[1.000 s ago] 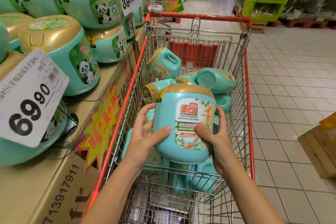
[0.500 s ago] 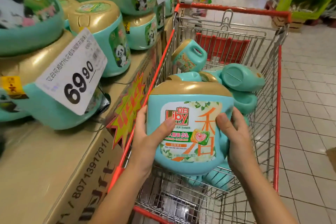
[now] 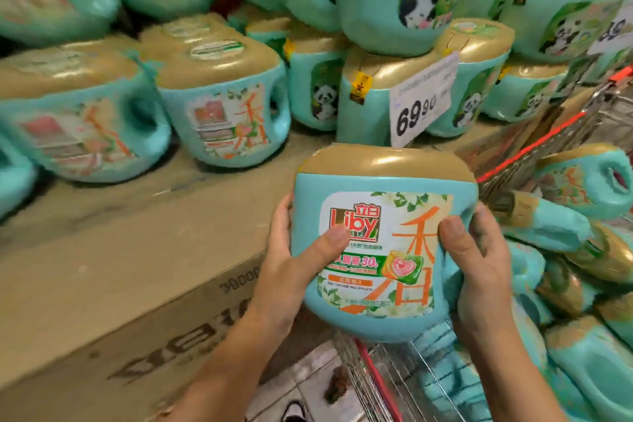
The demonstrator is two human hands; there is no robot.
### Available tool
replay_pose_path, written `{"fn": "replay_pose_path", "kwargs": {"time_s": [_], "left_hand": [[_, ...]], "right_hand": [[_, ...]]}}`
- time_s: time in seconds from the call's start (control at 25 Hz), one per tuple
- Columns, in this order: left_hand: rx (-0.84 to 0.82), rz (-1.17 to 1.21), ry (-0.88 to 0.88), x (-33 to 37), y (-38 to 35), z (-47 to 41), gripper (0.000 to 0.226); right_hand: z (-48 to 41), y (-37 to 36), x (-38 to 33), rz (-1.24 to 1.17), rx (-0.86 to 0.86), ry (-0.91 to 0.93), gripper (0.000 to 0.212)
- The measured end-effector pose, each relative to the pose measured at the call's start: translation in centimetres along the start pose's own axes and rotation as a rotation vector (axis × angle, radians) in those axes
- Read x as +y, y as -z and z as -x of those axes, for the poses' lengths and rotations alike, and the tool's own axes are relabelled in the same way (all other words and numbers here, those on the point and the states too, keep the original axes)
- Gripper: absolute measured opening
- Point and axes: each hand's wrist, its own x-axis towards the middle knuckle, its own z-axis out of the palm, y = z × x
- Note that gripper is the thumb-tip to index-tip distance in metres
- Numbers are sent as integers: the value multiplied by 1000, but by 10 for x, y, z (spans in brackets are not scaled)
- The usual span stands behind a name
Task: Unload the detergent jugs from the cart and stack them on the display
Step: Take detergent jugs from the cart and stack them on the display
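Both hands, left hand (image 3: 291,271) and right hand (image 3: 479,271), fingers clamped on the upright jug (image 3: 376,250). Set it label-out on the bare carton top (image 3: 144,250) beside the matching jug (image 3: 222,123).

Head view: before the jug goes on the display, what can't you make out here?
- Jug handle side: hidden by the right hand; left hand covers part of the label.
- Display jugs on the left: labels smeared by motion blur.
- Far price tag: cut off by the right edge.
- Cart: floor hidden under piled jugs; count unclear.
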Motion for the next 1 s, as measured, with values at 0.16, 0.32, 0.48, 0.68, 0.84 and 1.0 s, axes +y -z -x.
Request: {"fn": "replay_pose_path", "kwargs": {"time_s": [0.16, 0.32, 0.48, 0.68, 0.84, 1.0], "left_hand": [[198, -22, -161, 37, 47, 46, 97], [339, -130, -264, 62, 96, 83, 108], [457, -303, -357, 89, 151, 98, 118], [436, -479, -361, 105, 210, 85, 116], [367, -585, -337, 111, 235, 66, 130], [415, -733, -333, 124, 245, 46, 133]], "right_hand": [[10, -69, 1, -20, -251, 37, 67], [21, -132, 2, -66, -533, 83, 65], [26, -194, 6, -43, -730, 73, 77], [18, -246, 24, 46, -749, 73, 112], [8, -264, 35, 159, -693, 71, 116], [0, -273, 45, 344, -559, 69, 122]]}}
